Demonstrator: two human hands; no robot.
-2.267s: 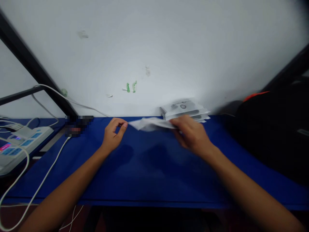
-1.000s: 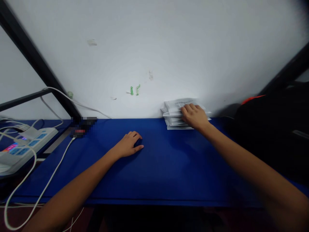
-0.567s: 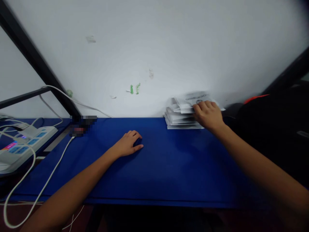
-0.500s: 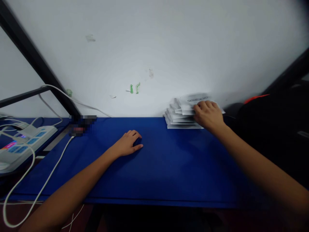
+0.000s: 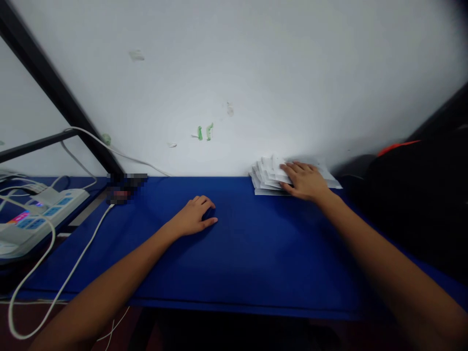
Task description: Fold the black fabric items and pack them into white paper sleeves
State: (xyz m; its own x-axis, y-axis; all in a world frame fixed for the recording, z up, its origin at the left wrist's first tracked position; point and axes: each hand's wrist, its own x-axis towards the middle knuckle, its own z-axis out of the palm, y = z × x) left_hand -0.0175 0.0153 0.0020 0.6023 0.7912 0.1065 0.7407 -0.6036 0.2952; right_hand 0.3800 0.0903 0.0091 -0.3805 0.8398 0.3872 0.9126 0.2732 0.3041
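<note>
A stack of white paper bags (image 5: 268, 176) lies against the wall at the back right of the blue table (image 5: 237, 263). My right hand (image 5: 305, 181) rests flat on top of the stack, fingers spread and pointing left, covering part of the upper bags. One end of the bags shows to the right of that hand. My left hand (image 5: 195, 216) lies on the tabletop left of the stack, its fingers loosely bent and thumb apart, with nothing in it.
A white power strip (image 5: 44, 219) with several cables sits at the far left. A white cable (image 5: 84, 253) loops from a blurred dark object (image 5: 126, 189) on the table. Black frame bars (image 5: 58, 83) rise at left. A black bag-like shape (image 5: 420, 195) with red trim stands at right.
My right hand has lowered the top bag onto the stack and now presses flat, fingers spread, instead of gripping its edge. My left hand has stayed in place.
</note>
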